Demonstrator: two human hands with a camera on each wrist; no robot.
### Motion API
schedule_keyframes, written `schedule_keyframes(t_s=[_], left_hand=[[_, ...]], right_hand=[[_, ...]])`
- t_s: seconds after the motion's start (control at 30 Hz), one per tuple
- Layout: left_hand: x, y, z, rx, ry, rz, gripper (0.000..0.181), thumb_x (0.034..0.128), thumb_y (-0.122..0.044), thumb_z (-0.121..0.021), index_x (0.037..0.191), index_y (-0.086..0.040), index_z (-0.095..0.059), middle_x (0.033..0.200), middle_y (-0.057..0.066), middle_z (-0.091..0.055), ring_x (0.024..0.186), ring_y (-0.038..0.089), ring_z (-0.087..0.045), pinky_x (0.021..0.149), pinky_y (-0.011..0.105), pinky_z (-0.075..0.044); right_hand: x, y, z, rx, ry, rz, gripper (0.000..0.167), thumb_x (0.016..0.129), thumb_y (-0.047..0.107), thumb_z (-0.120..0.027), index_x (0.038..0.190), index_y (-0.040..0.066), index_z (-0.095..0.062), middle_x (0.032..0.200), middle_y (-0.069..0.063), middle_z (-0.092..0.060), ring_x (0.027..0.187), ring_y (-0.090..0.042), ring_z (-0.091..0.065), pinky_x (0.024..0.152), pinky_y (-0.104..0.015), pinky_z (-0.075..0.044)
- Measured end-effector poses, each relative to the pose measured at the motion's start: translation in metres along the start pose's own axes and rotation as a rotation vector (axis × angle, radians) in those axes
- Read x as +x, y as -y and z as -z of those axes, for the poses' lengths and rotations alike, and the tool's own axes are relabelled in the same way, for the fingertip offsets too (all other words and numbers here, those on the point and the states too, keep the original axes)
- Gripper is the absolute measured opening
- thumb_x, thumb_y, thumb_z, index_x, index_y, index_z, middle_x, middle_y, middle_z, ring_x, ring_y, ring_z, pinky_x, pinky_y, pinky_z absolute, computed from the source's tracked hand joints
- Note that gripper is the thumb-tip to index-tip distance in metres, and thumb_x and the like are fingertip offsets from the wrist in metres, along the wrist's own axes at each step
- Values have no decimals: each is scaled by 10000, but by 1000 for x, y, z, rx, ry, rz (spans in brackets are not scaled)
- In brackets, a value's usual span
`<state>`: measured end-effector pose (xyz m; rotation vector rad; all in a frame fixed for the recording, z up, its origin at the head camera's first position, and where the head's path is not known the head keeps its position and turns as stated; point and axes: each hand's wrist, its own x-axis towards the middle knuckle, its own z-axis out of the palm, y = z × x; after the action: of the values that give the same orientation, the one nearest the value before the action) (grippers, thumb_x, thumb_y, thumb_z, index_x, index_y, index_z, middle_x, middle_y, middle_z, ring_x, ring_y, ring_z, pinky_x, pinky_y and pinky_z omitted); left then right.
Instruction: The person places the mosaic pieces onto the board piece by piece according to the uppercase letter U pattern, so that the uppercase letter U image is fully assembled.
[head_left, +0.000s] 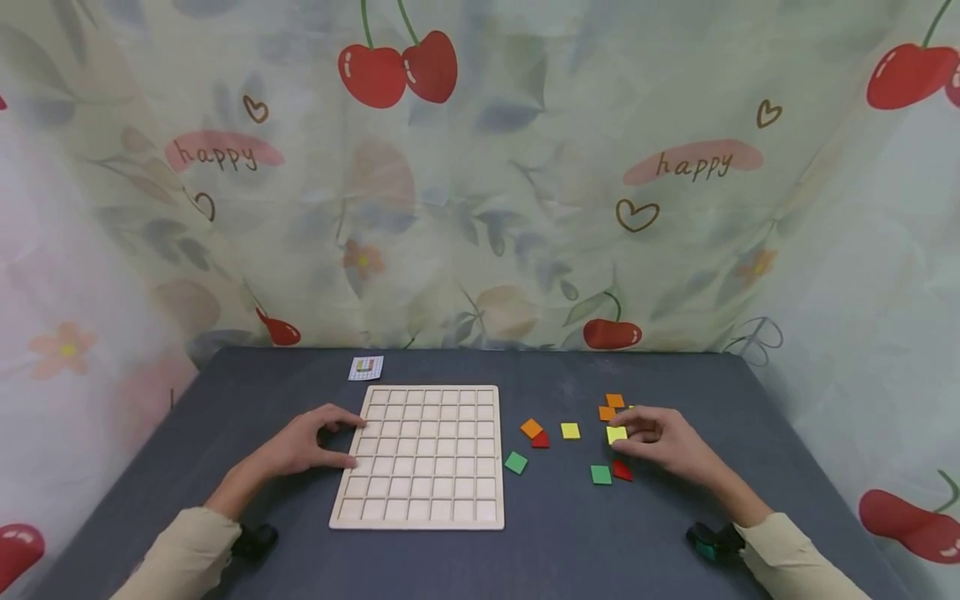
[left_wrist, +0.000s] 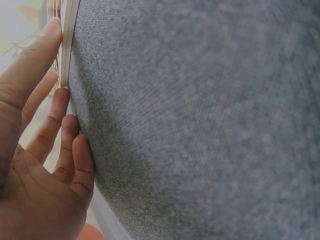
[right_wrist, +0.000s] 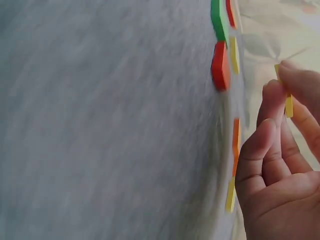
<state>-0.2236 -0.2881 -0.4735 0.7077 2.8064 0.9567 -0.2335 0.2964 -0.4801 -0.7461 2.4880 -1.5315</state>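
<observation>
A pale wooden grid board point(head_left: 427, 457) lies on the table, its square cells bare. At its left edge is my left hand point(head_left: 309, 442), thumb and index finger spread apart and touching the rim; the left wrist view shows fingertips point(left_wrist: 61, 95) against the board's side. My right hand point(head_left: 663, 439) pinches a yellow square tile point(right_wrist: 289, 104) between thumb and fingers, raised off the table in the right wrist view. Around that hand lie orange tiles point(head_left: 614, 400), a red tile point(head_left: 622, 471) and a green tile point(head_left: 601, 475). Another yellow tile behind the hand is mostly hidden.
Between board and right hand lie an orange tile point(head_left: 532, 427) touching a red tile point(head_left: 540, 440), a yellow tile point(head_left: 570, 431) and a green tile point(head_left: 516, 462). A small printed card point(head_left: 366, 368) sits behind the board. Patterned curtain point(head_left: 480, 183) borders the dark table point(head_left: 570, 550).
</observation>
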Motion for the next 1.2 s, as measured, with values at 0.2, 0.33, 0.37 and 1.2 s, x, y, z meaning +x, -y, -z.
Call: schedule_keyframes(t_s=[0.2, 0.33, 0.37, 1.2], left_hand=[[0, -1, 0, -2, -2, -4, 577, 812, -368, -875, 1289, -104, -688, 1233, 64, -615, 1054, 277, -568, 892, 513, -461], [0, 0, -1, -2, 3, -7, 581, 813, -385, -870, 1293, -113, -688, 1234, 59, -613, 1051, 269, -567, 888, 509, -461], [0, 0, -1, -3, 4, -5, 582, 813, -389, -870, 1294, -118, -688, 1234, 55, -612, 1050, 265, -566, 888, 508, -461], [1, 0, 0, -9, 10, -2, 581, 810, -377, -875, 1295, -118, -686, 1212, 53, -603, 1050, 273, -559, 890, 516, -455]], right_hand=[[13, 6, -14, -7, -9, -14, 310, 931, 126, -767, 1209, 6, -702, 1058, -135, -679, 832, -236, -685, 736, -302, -558], [21, 12, -25, -11, 1, 4, 295, 947, 128, -750, 1208, -2, -703, 1070, -121, -678, 854, -223, -689, 741, -302, -558], [23, 14, -28, -14, 5, 12, 293, 952, 128, -744, 1210, -3, -701, 1072, -117, -677, 862, -226, -689, 747, -302, -558], [73, 48, -91, 88, 70, 47, 173, 945, 157, -757, 1103, 87, -759, 991, -50, -733, 873, -300, -705, 745, -323, -555]])
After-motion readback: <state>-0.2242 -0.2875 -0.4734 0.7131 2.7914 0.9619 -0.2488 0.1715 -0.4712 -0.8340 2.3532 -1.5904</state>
